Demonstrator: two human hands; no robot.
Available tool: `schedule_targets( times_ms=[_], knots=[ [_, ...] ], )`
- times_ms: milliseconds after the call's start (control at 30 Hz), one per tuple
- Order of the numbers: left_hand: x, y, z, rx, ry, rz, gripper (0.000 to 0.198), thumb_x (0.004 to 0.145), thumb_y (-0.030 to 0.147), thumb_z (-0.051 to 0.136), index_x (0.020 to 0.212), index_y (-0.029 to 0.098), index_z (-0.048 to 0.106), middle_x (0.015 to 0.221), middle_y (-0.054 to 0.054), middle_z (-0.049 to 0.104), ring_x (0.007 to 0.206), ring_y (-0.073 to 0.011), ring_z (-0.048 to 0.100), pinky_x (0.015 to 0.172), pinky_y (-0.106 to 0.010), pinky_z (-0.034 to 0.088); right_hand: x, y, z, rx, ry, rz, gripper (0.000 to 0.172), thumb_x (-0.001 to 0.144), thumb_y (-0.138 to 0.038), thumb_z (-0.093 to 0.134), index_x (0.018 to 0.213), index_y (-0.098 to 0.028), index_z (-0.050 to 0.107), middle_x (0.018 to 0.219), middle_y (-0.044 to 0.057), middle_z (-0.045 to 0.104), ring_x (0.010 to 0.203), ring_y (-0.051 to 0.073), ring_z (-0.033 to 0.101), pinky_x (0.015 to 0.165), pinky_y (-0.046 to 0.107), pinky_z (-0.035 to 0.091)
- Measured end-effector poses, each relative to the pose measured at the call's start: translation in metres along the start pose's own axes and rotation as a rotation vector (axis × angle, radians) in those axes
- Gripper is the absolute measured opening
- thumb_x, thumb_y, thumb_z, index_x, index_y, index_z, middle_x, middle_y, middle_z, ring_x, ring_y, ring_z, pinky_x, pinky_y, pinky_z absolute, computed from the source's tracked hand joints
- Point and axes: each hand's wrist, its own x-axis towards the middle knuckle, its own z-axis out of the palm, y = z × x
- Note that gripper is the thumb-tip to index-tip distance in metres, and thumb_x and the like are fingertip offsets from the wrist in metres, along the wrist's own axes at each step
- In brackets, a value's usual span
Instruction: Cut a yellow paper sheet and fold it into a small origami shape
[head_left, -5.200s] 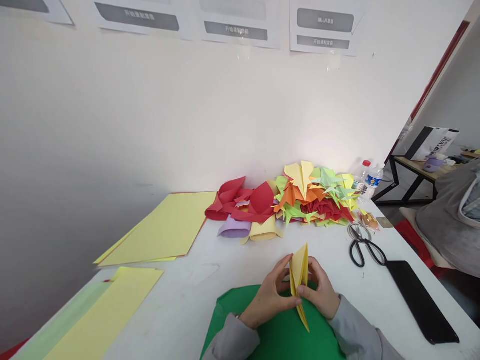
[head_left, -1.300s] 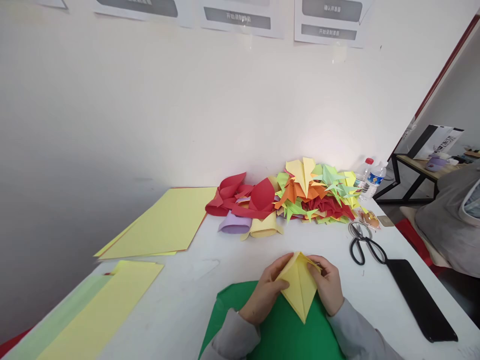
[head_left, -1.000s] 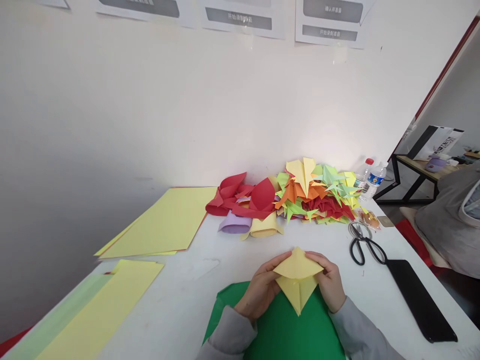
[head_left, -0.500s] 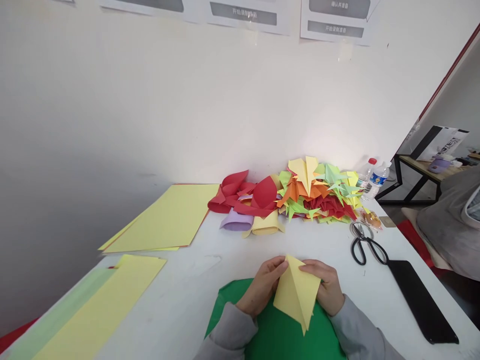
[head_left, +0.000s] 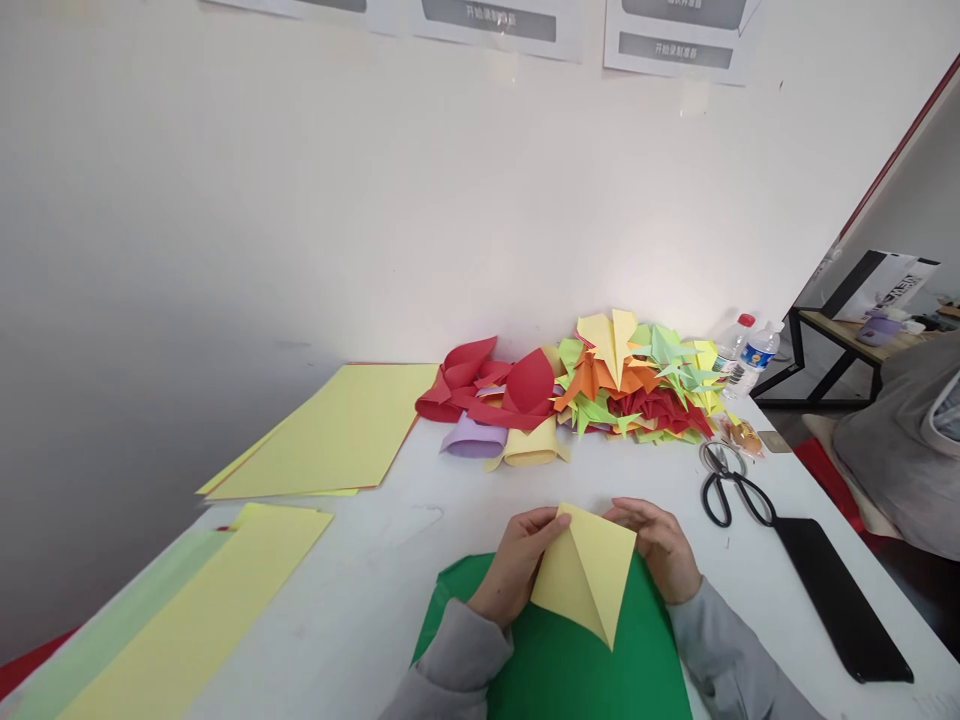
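A folded piece of pale yellow paper (head_left: 589, 570), roughly square with a crease running down its middle, is held above a green sheet (head_left: 570, 685) on the white table. My left hand (head_left: 517, 560) pinches its upper left corner, thumb on the front. My right hand (head_left: 660, 545) is beside the upper right edge with its fingers apart and partly behind the paper; whether they touch it cannot be seen.
Large yellow sheets (head_left: 322, 430) and yellow strips (head_left: 202, 610) lie left. Behind are red paper shapes (head_left: 525, 390) and a pile of folded paper figures (head_left: 615, 380). Scissors (head_left: 724, 485), a black flat object (head_left: 840, 595) and bottles (head_left: 752, 360) stand right. Another person's sleeve (head_left: 892, 450) shows.
The right-hand flap of the yellow paper has swung out, so its face looks wider and flatter. My right hand has let go of the front and moved slightly right, fingers spreading.
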Motion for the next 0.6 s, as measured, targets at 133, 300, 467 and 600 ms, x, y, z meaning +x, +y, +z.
schedule_targets(
  times_ms=[133, 300, 467, 600],
  knots=[
    [0.000, -0.004, 0.002, 0.103, -0.028, 0.022, 0.040, 0.067, 0.047, 0.075, 0.087, 0.013, 0.075, 0.072, -0.006, 0.070, 0.065, -0.0185, 0.058, 0.061, -0.027, 0.043, 0.001, 0.006, 0.003, -0.121, 0.027, 0.097, 0.037, 0.069, -0.050, 0.073, 0.088, -0.018, 0.073, 0.076, 0.006, 0.072, 0.067, 0.019, 0.065, 0.063, 0.030, 0.050],
    [-0.002, -0.002, 0.008, 0.160, -0.020, 0.025, 0.038, 0.064, 0.046, 0.077, 0.080, 0.012, 0.075, 0.065, -0.005, 0.067, 0.062, -0.0178, 0.056, 0.058, -0.027, 0.040, 0.000, 0.014, 0.006, -0.271, -0.007, 0.117, 0.037, 0.064, -0.051, 0.076, 0.064, -0.016, 0.068, 0.053, 0.000, 0.063, 0.046, 0.011, 0.050, 0.046, 0.023, 0.037],
    [-0.001, -0.001, 0.008, 0.196, 0.085, 0.060, 0.037, 0.064, 0.049, 0.075, 0.068, 0.012, 0.072, 0.060, -0.002, 0.062, 0.057, -0.0145, 0.050, 0.055, -0.025, 0.036, -0.001, 0.015, 0.005, -0.270, -0.012, 0.122, 0.037, 0.063, -0.052, 0.077, 0.064, -0.016, 0.068, 0.054, 0.000, 0.064, 0.046, 0.011, 0.050, 0.046, 0.023, 0.037],
    [0.001, -0.003, 0.006, 0.212, 0.116, 0.068, 0.036, 0.063, 0.047, 0.076, 0.061, 0.013, 0.068, 0.056, -0.001, 0.059, 0.055, -0.0132, 0.046, 0.053, -0.024, 0.033, -0.001, 0.014, 0.007, -0.272, -0.037, 0.150, 0.039, 0.065, -0.055, 0.074, 0.062, -0.016, 0.068, 0.051, -0.001, 0.061, 0.043, 0.009, 0.046, 0.044, 0.022, 0.035]
  ],
)
